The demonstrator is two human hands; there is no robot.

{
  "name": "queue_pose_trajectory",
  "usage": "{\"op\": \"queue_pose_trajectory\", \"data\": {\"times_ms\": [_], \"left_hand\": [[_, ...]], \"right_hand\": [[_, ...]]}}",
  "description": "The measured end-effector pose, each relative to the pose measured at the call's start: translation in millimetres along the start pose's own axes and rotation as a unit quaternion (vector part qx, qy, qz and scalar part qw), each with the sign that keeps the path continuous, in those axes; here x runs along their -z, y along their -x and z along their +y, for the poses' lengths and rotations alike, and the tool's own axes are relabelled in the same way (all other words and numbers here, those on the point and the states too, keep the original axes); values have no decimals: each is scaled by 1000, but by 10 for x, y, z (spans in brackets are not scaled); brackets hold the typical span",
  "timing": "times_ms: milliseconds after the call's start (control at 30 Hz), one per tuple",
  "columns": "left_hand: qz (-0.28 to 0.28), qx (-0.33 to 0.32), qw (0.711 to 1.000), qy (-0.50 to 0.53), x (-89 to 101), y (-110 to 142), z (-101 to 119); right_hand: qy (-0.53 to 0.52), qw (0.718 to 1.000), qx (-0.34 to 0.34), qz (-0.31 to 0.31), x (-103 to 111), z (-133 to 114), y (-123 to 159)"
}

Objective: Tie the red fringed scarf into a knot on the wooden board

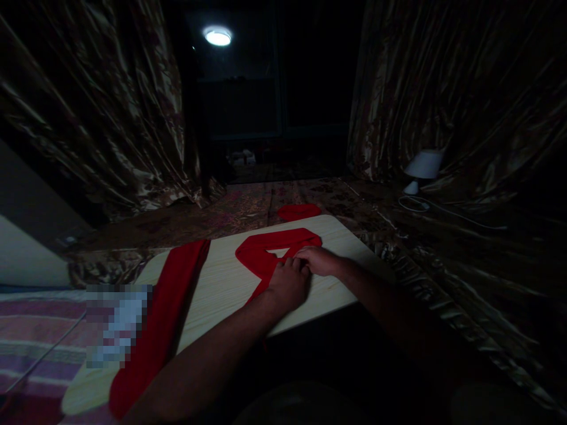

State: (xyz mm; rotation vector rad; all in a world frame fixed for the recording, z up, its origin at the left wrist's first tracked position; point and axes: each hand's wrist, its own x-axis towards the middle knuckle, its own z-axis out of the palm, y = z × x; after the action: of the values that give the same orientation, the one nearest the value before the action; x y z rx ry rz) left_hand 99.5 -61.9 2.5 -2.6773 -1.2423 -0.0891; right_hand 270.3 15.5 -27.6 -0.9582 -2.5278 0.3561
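A red cloth strip point(254, 251) lies in a loop on the small wooden table point(217, 289), and bare wood shows through its middle. At the loop's near right side, where the cloth crosses itself, my left hand point(290, 283) bends its fingers over the fabric. Touching it from the right, my right hand point(319, 260) pinches the cloth's right part. The fingertips of both hands are partly hidden. One end of the strip runs down under my left wrist.
A long folded red cloth point(163, 319) lies across the table's left side. Another red piece point(299, 212) rests beyond the far edge. A white lamp point(423, 168) with a cord stands at the right. A pixelated patch covers something at the left, beside a striped bedspread point(35, 336).
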Motion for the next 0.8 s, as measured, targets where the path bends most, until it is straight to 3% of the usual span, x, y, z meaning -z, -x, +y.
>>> {"op": "queue_pose_trajectory", "data": {"times_ms": [167, 533, 667, 800], "left_hand": [[-47, 42, 998, 21, 47, -77, 1], [-73, 38, 996, 36, 158, 27, -91], [-42, 27, 998, 32, 146, 86, -113], [31, 24, 998, 45, 63, 172, -149]], "right_hand": [[26, 1000, -1, 2, 5, -56, -27], [119, 993, 1, -5, 95, -255, -51], [158, 987, -17, -4, 126, -275, -45], [180, 983, -37, 4, 117, -218, -7]]}}
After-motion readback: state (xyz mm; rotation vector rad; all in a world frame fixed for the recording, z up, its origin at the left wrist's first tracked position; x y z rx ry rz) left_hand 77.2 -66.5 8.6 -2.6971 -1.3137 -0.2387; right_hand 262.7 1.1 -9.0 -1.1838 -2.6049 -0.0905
